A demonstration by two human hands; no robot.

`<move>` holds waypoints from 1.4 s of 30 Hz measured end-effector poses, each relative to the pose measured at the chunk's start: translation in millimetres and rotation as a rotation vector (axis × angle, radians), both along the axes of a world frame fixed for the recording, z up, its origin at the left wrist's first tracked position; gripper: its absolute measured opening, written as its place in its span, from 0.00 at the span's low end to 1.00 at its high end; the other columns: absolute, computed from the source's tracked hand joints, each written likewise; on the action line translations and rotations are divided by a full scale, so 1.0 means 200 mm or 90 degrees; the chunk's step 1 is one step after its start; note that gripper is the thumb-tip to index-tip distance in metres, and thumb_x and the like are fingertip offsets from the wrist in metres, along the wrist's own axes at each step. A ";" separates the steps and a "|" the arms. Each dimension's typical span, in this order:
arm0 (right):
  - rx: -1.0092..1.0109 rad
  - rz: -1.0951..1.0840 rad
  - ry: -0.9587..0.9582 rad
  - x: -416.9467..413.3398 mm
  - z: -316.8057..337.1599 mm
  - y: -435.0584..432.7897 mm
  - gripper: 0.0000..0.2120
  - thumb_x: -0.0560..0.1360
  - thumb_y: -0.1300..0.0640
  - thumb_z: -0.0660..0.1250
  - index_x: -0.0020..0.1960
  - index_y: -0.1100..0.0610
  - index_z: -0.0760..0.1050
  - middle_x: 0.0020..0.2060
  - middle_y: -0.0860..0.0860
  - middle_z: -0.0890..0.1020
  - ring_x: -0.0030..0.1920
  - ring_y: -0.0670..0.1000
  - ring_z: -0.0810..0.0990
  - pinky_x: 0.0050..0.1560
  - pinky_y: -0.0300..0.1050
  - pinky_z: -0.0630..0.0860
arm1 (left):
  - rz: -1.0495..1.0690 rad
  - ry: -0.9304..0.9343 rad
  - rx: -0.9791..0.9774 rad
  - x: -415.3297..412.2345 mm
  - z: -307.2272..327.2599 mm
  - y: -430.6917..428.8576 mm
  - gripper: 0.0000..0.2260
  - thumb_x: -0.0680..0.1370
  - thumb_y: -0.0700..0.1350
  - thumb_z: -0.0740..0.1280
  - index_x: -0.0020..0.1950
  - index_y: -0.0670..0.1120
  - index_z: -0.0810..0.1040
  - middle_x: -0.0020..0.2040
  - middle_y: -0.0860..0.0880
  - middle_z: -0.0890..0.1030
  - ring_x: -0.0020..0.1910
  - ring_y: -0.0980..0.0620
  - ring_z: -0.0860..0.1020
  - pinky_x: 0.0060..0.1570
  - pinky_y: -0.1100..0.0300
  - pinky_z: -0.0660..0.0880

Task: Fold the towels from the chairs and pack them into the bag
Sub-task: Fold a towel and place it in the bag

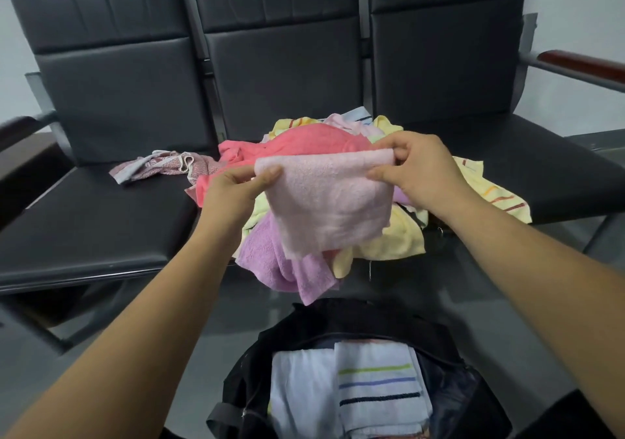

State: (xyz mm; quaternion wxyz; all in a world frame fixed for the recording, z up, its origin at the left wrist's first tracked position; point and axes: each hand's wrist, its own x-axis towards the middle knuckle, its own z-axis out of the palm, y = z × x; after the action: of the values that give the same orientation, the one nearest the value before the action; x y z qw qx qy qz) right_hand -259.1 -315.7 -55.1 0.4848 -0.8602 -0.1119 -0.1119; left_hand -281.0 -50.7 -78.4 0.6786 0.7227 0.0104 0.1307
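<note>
Fold under way: a person's left hand (pixel 236 188) and right hand (pixel 416 168) each pinch an upper corner of a small pale pink terry towel (pixel 324 201). They hold it stretched and hanging over a heap of loose towels on the middle seat of a row of black leatherette chairs (pixel 101 222). The fuzzy cloth seems to be doubled already, and its lower edge is uneven. The next move likely calls for bringing the corners together, then lowering the square into the open black fabric bag (pixel 338 323) nearest the camera. In the bag, a folded white towel with green, blue and dark stripes (pixel 375 381) lies beside a plain pale folded towel (pixel 301 394). A coral-pink towel (pixel 304 140), a lilac towel (pixel 270 256) and a striped pale yellow towel (pixel 490 195) lie crumpled in the heap. A reddish patterned cloth (pixel 159 168) lies just left of it.
</note>
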 end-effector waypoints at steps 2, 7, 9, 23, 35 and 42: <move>-0.013 -0.006 -0.038 -0.01 0.00 0.01 0.10 0.73 0.59 0.78 0.52 0.51 0.82 0.46 0.46 0.84 0.46 0.44 0.81 0.47 0.38 0.76 | -0.010 -0.026 -0.009 0.00 0.00 0.00 0.06 0.78 0.46 0.73 0.52 0.47 0.86 0.53 0.49 0.87 0.57 0.52 0.83 0.61 0.57 0.77; 0.145 0.070 0.037 -0.02 -0.01 0.00 0.06 0.75 0.57 0.76 0.45 0.50 0.80 0.48 0.46 0.82 0.53 0.51 0.81 0.53 0.49 0.81 | -0.048 -0.067 -0.050 -0.03 0.00 0.00 0.08 0.81 0.45 0.68 0.57 0.46 0.84 0.53 0.49 0.86 0.55 0.53 0.83 0.54 0.61 0.77; 0.281 0.107 0.129 -0.02 -0.02 0.01 0.07 0.76 0.59 0.75 0.45 0.52 0.78 0.53 0.56 0.84 0.53 0.57 0.84 0.48 0.55 0.82 | -0.065 -0.072 -0.050 -0.03 0.00 0.00 0.10 0.82 0.48 0.68 0.60 0.46 0.83 0.54 0.50 0.86 0.55 0.53 0.83 0.53 0.60 0.77; 0.514 0.041 0.578 -0.11 -0.49 0.06 0.10 0.81 0.58 0.66 0.58 0.63 0.81 0.50 0.60 0.87 0.48 0.58 0.86 0.52 0.51 0.80 | -0.130 0.281 -0.128 -0.17 -0.41 -0.09 0.13 0.80 0.42 0.69 0.64 0.43 0.79 0.56 0.41 0.85 0.50 0.46 0.85 0.48 0.51 0.82; 0.348 -0.100 0.771 -0.26 -1.22 0.16 0.14 0.79 0.66 0.67 0.63 0.68 0.78 0.60 0.67 0.82 0.58 0.63 0.82 0.60 0.58 0.78 | -0.191 0.558 0.064 -0.30 -1.07 0.02 0.26 0.78 0.36 0.70 0.74 0.52 0.71 0.61 0.46 0.82 0.57 0.42 0.83 0.56 0.39 0.81; 0.270 -0.158 0.813 -0.25 -1.58 0.33 0.18 0.75 0.68 0.70 0.65 0.68 0.75 0.55 0.67 0.83 0.54 0.66 0.84 0.56 0.63 0.81 | -0.136 0.645 0.102 -0.26 -1.44 0.14 0.29 0.79 0.36 0.69 0.77 0.54 0.67 0.63 0.46 0.80 0.57 0.43 0.82 0.55 0.44 0.82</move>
State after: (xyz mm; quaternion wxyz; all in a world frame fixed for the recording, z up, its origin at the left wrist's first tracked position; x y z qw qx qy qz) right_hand -309.0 -249.1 -371.0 0.5976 -0.6504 0.3199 0.3428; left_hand -333.3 -23.4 -367.1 0.5407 0.7421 0.2535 -0.3044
